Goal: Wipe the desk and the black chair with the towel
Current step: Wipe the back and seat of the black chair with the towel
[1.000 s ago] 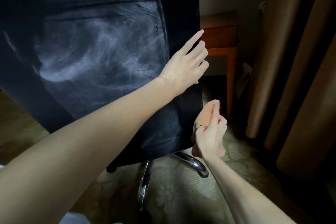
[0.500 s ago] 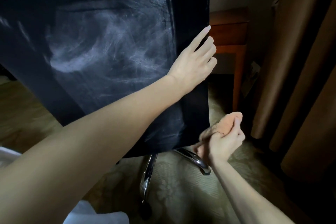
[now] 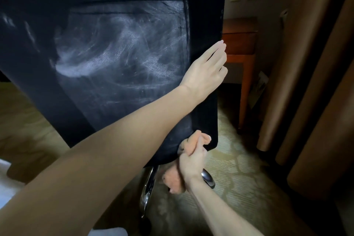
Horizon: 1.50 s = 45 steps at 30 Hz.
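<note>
1. Two hands are on the job. The left hand point(image 3: 206, 71) lies flat with straight fingers against the right edge of the black chair point(image 3: 115, 63). The right hand point(image 3: 192, 161) is curled tight round the towel point(image 3: 173, 179).
2. Bunched and peach-coloured, the towel is pressed against the lower right corner of the chair back, with a loose end hanging below the fist.
3. It looks soft, light and limp, so a full-fist grip with a wad pushed out ahead of the knuckles probably suits it best. A loose tail may drag or snag.
4. The chair back looks like smooth, slightly shiny leather streaked with pale smears. It probably gives a little under pressure, and the chair likely swivels on its chrome legs point(image 3: 148, 188), so bracing the edge with the flat hand seems wise.
5. Edges to mind are the right side seam and the bottom rim of the back.
6. A wooden table point(image 3: 239, 44) stands just beside the chair on the right, with curtains point(image 3: 306, 82) further right. Room there is tight, while the carpet point(image 3: 239, 178) below offers more space.
</note>
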{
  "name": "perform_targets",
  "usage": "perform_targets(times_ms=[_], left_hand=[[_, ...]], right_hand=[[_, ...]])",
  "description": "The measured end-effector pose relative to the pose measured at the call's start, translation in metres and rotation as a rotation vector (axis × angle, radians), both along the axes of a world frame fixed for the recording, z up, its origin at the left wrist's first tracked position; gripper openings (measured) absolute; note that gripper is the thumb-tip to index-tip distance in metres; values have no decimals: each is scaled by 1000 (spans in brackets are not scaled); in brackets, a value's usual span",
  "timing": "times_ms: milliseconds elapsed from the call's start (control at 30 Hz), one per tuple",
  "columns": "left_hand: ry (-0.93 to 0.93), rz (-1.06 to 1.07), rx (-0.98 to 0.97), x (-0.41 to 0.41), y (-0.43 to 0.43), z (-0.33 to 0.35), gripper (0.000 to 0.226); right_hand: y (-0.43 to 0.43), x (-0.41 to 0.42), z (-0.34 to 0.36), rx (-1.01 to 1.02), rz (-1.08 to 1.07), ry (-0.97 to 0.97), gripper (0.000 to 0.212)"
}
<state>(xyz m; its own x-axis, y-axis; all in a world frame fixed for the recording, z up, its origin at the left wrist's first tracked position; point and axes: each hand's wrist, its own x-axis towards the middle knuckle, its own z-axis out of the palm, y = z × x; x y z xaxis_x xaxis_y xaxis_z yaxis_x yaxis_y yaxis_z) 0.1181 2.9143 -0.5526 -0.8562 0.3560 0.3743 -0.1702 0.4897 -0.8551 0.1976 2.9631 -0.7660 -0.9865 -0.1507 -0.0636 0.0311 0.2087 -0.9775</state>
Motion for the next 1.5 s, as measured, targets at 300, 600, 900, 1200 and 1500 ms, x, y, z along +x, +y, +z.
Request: perform_targets(times_ms=[300, 600, 900, 1200, 1500], left_hand=[[127, -343, 705, 177, -63, -61, 21], [526, 405, 1567, 281, -140, -138, 32], [1039, 472, 2316, 301, -206, -168, 64], [792, 216, 2613, 287, -214, -189, 24], [783, 136, 2571, 291, -230, -203, 59]], right_hand=[[71, -59, 16, -29, -312, 13, 65], [14, -18, 22, -53, -216, -62, 69], [27, -23, -2, -32, -235, 155, 76], [-20, -20, -34, 2, -408, 130, 63], [-115, 93, -33, 90, -201, 38, 77]])
